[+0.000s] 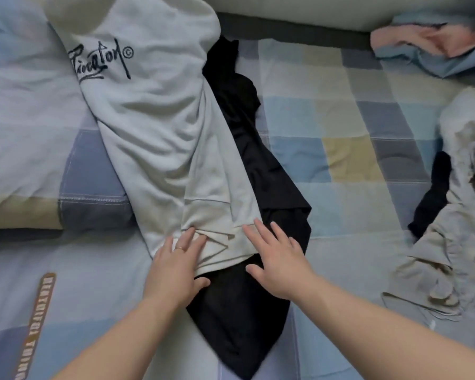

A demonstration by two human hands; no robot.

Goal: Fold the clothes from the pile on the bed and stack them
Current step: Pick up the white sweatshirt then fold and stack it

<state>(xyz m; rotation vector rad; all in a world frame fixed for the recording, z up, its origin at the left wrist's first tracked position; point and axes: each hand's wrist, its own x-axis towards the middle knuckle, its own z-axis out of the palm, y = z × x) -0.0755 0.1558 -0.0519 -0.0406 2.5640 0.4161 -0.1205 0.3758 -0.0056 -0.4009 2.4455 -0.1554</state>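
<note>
Two bare forearms reached in from the near edge of the bed (340, 138), and under them a black garment (239, 319) lay stretched in a long strip toward the far edge. A pale grey sweatshirt (154, 127) with a dark script print lay partly over its left side. The left hand (176, 267), with a ring (180, 248) on one finger, pressed flat on the creased hem of the sweatshirt; its grip was apart, fingers straight. The right hand (277, 259) rested flat where this hem met the black cloth, its grip apart also, holding nothing. A crumpled beige pile (455, 242) lay at the right edge, a pillow (25, 105) at the left edge, and a pink and blue cloth (433, 42) in the far right corner
</note>
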